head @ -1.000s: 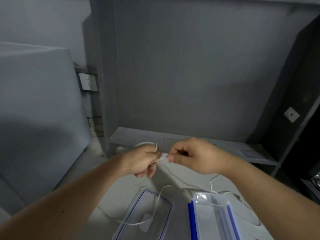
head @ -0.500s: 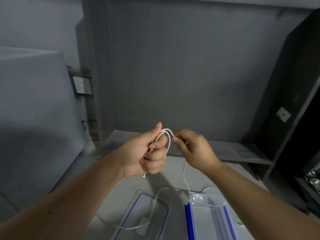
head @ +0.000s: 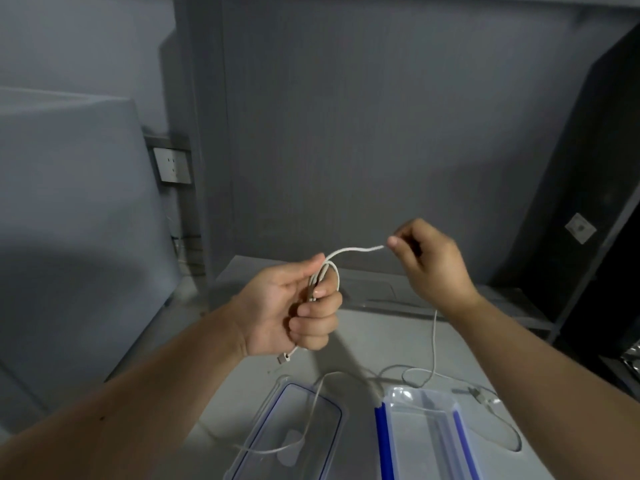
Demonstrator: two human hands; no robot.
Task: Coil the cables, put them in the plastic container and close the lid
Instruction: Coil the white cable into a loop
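Observation:
My left hand (head: 298, 310) is closed around a few loops of a thin white cable (head: 349, 251), with its plug end (head: 282, 358) poking out below the fist. My right hand (head: 429, 268) pinches the same cable further along, up and to the right, and the loose length hangs down from it to the table. A clear plastic container (head: 426, 441) with blue clips stands open at the bottom right. Its clear lid (head: 294, 441) with a blue seal lies to the left of it. A second white cable (head: 311, 410) trails across the lid.
The grey table (head: 381, 341) has a raised shelf (head: 381, 289) along its back. More cable with a connector (head: 479, 393) lies right of the container. A wall socket (head: 172, 165) sits on the left wall, and a dark cabinet (head: 595, 202) stands at the right.
My right hand has moved away from the left hand, up and to the right, drawing out a stretch of cable. The left hand holds its loops a little lower than before.

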